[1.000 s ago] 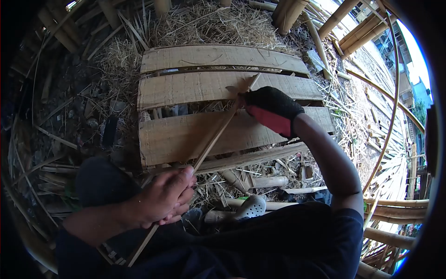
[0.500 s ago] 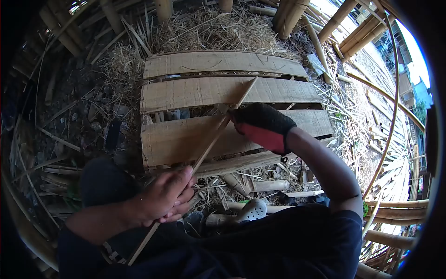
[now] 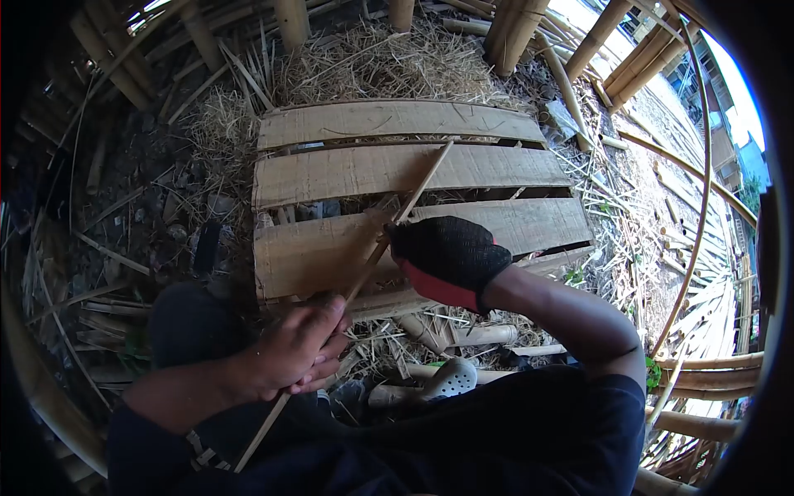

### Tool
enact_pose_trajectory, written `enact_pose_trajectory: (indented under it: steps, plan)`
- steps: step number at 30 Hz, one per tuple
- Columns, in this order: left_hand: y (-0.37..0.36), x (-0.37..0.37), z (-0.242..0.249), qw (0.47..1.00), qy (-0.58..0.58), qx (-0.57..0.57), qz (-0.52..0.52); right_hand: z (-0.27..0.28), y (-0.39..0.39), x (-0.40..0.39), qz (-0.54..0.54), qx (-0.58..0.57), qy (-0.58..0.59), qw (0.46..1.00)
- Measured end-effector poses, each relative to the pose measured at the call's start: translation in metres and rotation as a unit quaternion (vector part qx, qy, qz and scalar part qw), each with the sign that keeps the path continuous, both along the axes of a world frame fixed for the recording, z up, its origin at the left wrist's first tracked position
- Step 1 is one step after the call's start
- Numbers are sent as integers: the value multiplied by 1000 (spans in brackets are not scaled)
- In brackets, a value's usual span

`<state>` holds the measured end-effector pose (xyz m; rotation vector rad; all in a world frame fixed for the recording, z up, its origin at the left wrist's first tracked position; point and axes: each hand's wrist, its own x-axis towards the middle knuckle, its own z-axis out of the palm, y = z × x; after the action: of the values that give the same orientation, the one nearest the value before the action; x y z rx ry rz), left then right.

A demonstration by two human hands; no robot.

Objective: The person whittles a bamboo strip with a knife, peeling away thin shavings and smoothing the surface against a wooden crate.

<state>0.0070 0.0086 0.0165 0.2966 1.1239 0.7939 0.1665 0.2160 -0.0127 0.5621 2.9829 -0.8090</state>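
Observation:
A long, thin bamboo strip (image 3: 428,180) slants from above the wooden boards down toward my lap. My bare left hand (image 3: 310,347) is closed around its lower part, thumb lying along the top. Farther up, my right hand (image 3: 447,255), in a black and red work glove, is closed against the same strip. A small greyish, blade-like edge seems to show beside its fingertips, but the glove hides what is gripped. Beneath the strip lies a low platform of wooden boards (image 3: 331,175) with gaps between them.
Dry straw and shavings (image 3: 372,62) lie behind the platform. Upright bamboo poles (image 3: 514,37) stand at the back. Split bamboo pieces (image 3: 703,281) cover the ground at right. A perforated clog (image 3: 453,378) and cut bamboo lengths (image 3: 484,335) are near my body.
My right hand has slid down along the strip, toward my left hand and my body. My left hand keeps its hold, and the strip's upper end has shifted slightly left.

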Motion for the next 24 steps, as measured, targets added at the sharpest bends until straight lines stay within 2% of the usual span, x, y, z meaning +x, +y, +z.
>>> enact_pose_trajectory:
  steps: [2, 3, 6, 7, 8, 9, 12, 14, 15, 16, 18, 20, 21, 24]
  plan:
    - [1, 0, 3, 1000, 1, 3, 5, 37, 14, -10, -74, -101, -128, 984]
    - [0, 0, 2, 1000, 1, 6, 2, 35, 27, -14, -61, 26, -100, 993]
    - [-1, 1, -1, 1000, 0, 14, 1, 32, 11, -5, -45, -22, -84, 995]
    - [-4, 1, -2, 1000, -2, 10, 3, 10, -6, -7, 69, 59, 64, 994]
    - [-5, 2, -3, 1000, -3, 6, 3, 2, -9, 1, 61, 76, 21, 995]
    - [-4, 0, -1, 1000, 0, 6, 1, 1, 3, -2, 18, -7, -19, 1000]
    - [-3, -1, 2, 1000, 1, 7, 6, 27, 43, -15, -130, -32, -134, 982]
    - [-2, 1, 2, 1000, 3, 4, 7, 19, 18, -9, -76, 41, -84, 993]
    - [-4, 3, 1, 1000, -2, 7, 9, 7, 0, -4, 20, 38, -13, 999]
    - [-6, 3, -2, 1000, -7, 9, 10, 11, -19, -3, 27, 21, -14, 999]
    - [-5, 0, -1, 1000, -5, 13, 3, 9, 1, -3, 55, 32, 2, 998]
    - [-4, -2, 0, 1000, -4, 21, 8, 31, 37, -18, -129, -101, -164, 973]
    - [-4, -1, 1, 1000, 1, 17, 8, 39, 43, -15, -132, -61, -163, 976]
    - [-5, 3, 1, 1000, 8, 13, 10, 0, -4, -1, 65, 42, 24, 997]
